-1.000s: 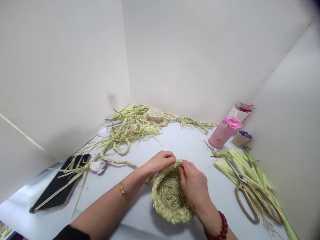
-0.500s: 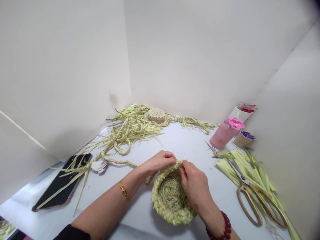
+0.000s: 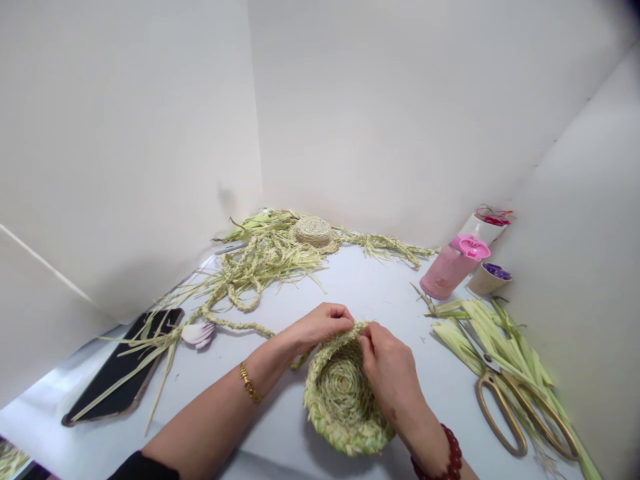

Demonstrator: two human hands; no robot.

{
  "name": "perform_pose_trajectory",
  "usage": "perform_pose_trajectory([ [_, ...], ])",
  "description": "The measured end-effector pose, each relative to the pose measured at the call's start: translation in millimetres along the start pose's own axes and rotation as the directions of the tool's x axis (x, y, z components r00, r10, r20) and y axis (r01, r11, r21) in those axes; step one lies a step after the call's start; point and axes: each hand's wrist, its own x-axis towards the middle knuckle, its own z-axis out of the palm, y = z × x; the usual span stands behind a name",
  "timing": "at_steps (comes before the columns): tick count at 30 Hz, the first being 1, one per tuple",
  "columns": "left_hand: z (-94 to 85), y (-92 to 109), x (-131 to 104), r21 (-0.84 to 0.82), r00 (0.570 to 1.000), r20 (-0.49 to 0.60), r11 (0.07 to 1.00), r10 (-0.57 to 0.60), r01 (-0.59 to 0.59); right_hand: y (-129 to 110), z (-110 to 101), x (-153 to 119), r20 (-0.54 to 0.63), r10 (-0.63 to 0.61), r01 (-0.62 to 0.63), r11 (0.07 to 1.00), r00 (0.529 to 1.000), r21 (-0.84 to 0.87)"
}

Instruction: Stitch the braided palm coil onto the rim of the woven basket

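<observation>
Woven bowl (image 3: 343, 383): near edge of the desk (image 3: 370, 287), tipped so its coiled inside shows, between the forearms.
Left hand (image 3: 325, 325): fingertips pinching the bowl's far rim.
Right hand (image 3: 393, 360): also pinching that rim, just beside the left; it covers part of the bowl's right side.
Long braid (image 3: 245, 326): runs from the fibre pile (image 3: 270, 263) toward the bowl, crossed and partly hidden by the left forearm.
Far side: the pile, with a small straw hat (image 3: 313, 231) on its right part and another braid (image 3: 393, 245) stretching right along the back wall.
Phone (image 3: 117, 367): flat at left, loose strands (image 3: 170, 335) lying across it; a pale shell-shaped piece (image 3: 199, 335) sits near, by the braid.
Pink bottle (image 3: 445, 270): at right, hiding part of a white cup (image 3: 483, 230) with red strings; a beige cup (image 3: 484, 280) with purple contents is just beside it.
Scissors (image 3: 490, 363): gold-handled, resting on green husks (image 3: 510, 340), well apart from both hands.
</observation>
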Motion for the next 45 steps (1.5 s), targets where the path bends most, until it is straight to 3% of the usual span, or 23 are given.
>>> perform_pose_trajectory([
  [13, -0.6, 1.6, -0.9, -0.016, 1.0, 0.014, 1.0, 0.026, -0.026, -0.4, 4.5, -0.2, -0.022, 0.002, -0.001, 0.999, 1.0, 0.049],
  [20, -2.1, 0.1, 0.0, -0.039, 1.0, 0.019, 0.999, -0.014, 0.014, 0.1, -3.0, -7.1, 0.025, -0.033, 0.037, 0.981, 0.999, -0.189],
  [26, -2.4, 3.0, -0.9, -0.004, 1.0, 0.012, 1.0, -0.015, 0.015, 1.9, 2.7, -5.5, 0.0, -0.038, 0.038, 0.984, 0.999, -0.173],
  [34, -3.9, -2.4, 2.4, -0.044, 0.998, 0.052, 0.999, -0.021, 0.023, -3.8, 1.8, -1.3, 0.058, 0.003, 0.009, 0.981, 0.998, -0.191],
  [39, -4.6, -6.6, 2.9, -0.067, 0.996, 0.075, 0.997, -0.044, 0.049, -2.6, -7.1, 0.7, 0.124, -0.004, 0.022, 0.989, 0.992, -0.143],
  [43, -2.5, -5.2, 1.2, -0.03, 0.998, 0.062, 1.0, 0.012, -0.01, 5.0, -22.7, 17.3, 0.003, -0.063, 0.063, 0.995, 0.998, -0.073],
  [45, -1.4, -4.5, 0.8, 0.007, 0.998, 0.041, 0.999, 0.053, -0.053, 8.4, -27.5, 31.9, 0.019, -0.121, 0.12, 0.992, 0.993, 0.036],
])
